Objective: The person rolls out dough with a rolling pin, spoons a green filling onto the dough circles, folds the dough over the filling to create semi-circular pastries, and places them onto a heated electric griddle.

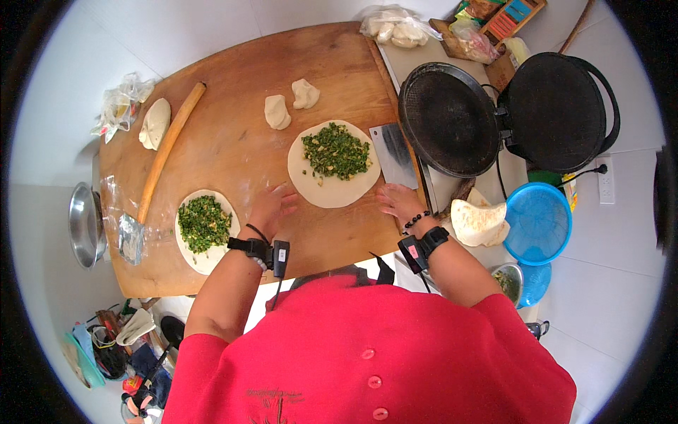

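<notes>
A round sheet of rolled dough [333, 196] lies on the wooden board, its upper part heaped with chopped greens and small yellow bits [337, 151]. My left hand [271, 208] is at its lower left, holding nothing, fingers pointing toward the rim. On the other side my right hand [401, 202] rests near the dough's lower right edge and the lower end of a metal blade [394, 153], also holding nothing. Whether any fingertip touches the dough is hard to tell. Left of my left wrist lies a second dough round [204, 262] topped with greens [204, 223].
Two dough lumps [278, 112] lie toward the back of the wooden board [243, 69]. A rolling pin [172, 143] and a larger dough piece [155, 124] are at left. An opened electric griddle [450, 119], folded flatbreads [479, 222] and a blue basket [539, 222] stand at right.
</notes>
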{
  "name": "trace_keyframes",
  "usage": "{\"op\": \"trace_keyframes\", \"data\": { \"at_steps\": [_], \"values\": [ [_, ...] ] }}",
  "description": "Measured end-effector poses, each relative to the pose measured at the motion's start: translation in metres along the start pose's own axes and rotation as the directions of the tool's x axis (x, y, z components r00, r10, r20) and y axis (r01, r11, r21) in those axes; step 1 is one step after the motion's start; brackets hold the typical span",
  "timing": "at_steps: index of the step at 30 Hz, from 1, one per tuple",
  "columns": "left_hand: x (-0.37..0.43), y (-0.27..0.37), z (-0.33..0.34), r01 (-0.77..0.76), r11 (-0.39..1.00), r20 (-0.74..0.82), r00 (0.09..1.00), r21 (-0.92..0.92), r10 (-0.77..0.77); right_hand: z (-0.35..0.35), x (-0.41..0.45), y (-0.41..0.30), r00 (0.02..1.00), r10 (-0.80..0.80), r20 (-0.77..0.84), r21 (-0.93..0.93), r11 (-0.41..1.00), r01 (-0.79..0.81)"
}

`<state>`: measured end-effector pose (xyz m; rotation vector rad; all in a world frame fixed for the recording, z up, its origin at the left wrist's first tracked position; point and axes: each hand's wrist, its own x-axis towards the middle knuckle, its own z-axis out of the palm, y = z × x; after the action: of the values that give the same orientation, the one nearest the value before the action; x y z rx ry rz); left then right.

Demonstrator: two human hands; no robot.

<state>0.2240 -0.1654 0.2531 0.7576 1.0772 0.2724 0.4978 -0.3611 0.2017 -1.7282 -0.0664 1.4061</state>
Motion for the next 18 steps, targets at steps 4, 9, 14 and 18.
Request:
{"op": "trace_keyframes", "data": {
  "at_steps": [4,9,14,18],
  "values": [
    [0.038,-0.015,0.004,0.066,0.998,-0.054,0.996,-0.024,-0.068,0.005,0.011,0.008,0.981,-0.13,0.143,0.435,0.898,0.055],
    [0.06,-0.026,0.001,0.061,0.997,-0.085,0.995,0.052,-0.056,0.034,0.022,-0.009,0.998,-0.018,0.053,0.294,0.956,0.001],
    [0.057,-0.037,0.005,-0.116,0.993,-0.117,0.987,-0.036,0.111,0.036,0.027,-0.003,0.959,-0.264,-0.104,-0.031,0.965,0.262],
    [0.035,-0.017,0.031,0.1,0.991,-0.067,0.992,-0.087,-0.106,0.042,0.012,-0.025,0.988,0.109,0.108,0.255,0.958,-0.134]
  ]
}}
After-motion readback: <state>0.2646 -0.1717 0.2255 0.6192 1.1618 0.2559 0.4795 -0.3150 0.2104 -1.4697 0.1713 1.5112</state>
